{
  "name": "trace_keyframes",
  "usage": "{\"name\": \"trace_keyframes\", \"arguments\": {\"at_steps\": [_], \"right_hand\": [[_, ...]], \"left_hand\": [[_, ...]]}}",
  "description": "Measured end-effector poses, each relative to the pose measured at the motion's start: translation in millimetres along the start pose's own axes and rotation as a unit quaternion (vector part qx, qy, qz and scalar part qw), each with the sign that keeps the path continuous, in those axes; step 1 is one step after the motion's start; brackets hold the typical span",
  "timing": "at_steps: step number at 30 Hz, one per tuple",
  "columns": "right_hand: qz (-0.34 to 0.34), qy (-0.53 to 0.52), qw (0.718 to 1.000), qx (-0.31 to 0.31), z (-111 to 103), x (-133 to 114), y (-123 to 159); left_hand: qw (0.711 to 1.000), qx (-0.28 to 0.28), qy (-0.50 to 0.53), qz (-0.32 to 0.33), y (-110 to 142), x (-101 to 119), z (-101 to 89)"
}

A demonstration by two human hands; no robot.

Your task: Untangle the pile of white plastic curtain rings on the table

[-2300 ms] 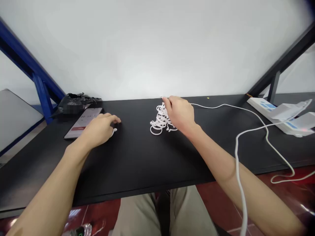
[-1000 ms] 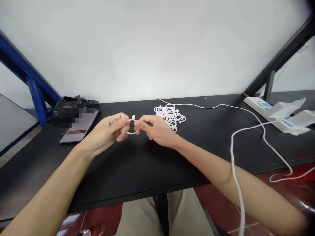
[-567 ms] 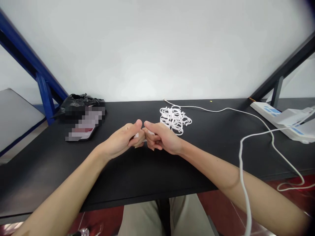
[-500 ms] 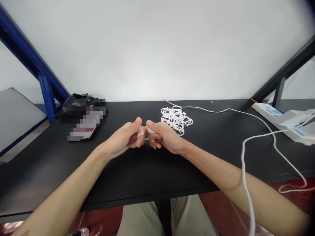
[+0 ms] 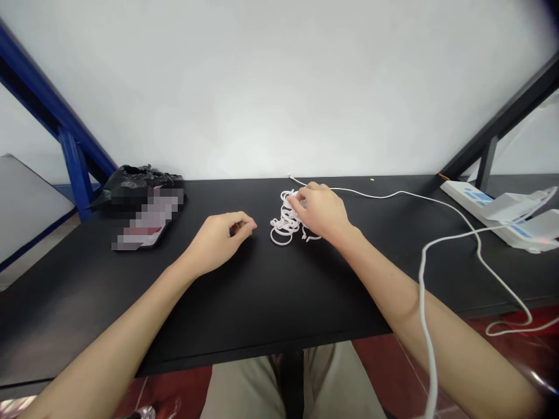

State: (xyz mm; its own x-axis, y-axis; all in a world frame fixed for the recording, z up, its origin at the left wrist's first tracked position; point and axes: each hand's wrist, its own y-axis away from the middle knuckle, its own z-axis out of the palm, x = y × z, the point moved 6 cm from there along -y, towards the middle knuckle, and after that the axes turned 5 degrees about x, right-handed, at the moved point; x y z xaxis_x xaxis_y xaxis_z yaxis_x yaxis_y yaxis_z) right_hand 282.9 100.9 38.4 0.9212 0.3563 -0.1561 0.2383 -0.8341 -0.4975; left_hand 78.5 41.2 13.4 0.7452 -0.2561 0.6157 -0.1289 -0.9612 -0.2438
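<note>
White loops (image 5: 286, 218) lie in one pile near the back edge of the black table (image 5: 262, 308), right of its middle and short of the pale wall (image 5: 262, 87). A broad stretch of tabletop runs from the pile to the front edge, and a narrower gap parts the pile from the left hand (image 5: 223, 241). That hand is half curled, thumb and forefinger drawn together; whether anything is pinched there I cannot tell. The right hand (image 5: 321, 210) covers the pile's right side, thumb against the loops; its grip is hidden, so I cannot tell what it grasps.

Counting: two hands; one pile, its loops too overlapped to number; one phone (image 5: 152, 224), partly blurred, at left; one black bag (image 5: 135, 173) behind it; two lengths of white cord (image 5: 404, 193) at right, one crossing before the right forearm.
</note>
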Motion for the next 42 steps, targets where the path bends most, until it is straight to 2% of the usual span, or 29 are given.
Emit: {"name": "trace_keyframes", "arguments": {"at_steps": [5, 11, 16, 22, 28, 32, 37, 42], "right_hand": [[0.012, -0.007, 1.0, 0.023, -2, -3, 1], [0.032, -0.048, 0.99, -0.13, 31, -9, 12], [0.006, -0.09, 0.978, -0.19, 40, -22, 15], [0.021, -0.093, 0.981, -0.167, 36, -19, 12], [-0.084, -0.157, 0.97, -0.166, 33, -36, 17], [-0.08, -0.176, 0.971, -0.141, 31, -32, 13], [-0.111, -0.21, 0.96, -0.148, 27, -36, 14], [-0.051, -0.199, 0.974, -0.095, 25, -24, 5]], "left_hand": [[0.999, -0.007, -0.037, 0.032, 0, 2, 4.0], [0.996, -0.013, -0.062, 0.061, 0, 4, 6.5], [0.994, -0.009, -0.074, 0.08, 2, 7, 8.1], [0.993, -0.007, -0.069, 0.095, 3, 7, 8.9], [0.988, -0.013, -0.084, 0.127, 4, 8, 12.4], [0.987, -0.009, -0.094, 0.13, 4, 9, 13.8], [0.988, -0.005, -0.093, 0.125, 7, 14, 10.6], [0.981, 0.007, -0.094, 0.171, 13, 29, 13.6]]}}
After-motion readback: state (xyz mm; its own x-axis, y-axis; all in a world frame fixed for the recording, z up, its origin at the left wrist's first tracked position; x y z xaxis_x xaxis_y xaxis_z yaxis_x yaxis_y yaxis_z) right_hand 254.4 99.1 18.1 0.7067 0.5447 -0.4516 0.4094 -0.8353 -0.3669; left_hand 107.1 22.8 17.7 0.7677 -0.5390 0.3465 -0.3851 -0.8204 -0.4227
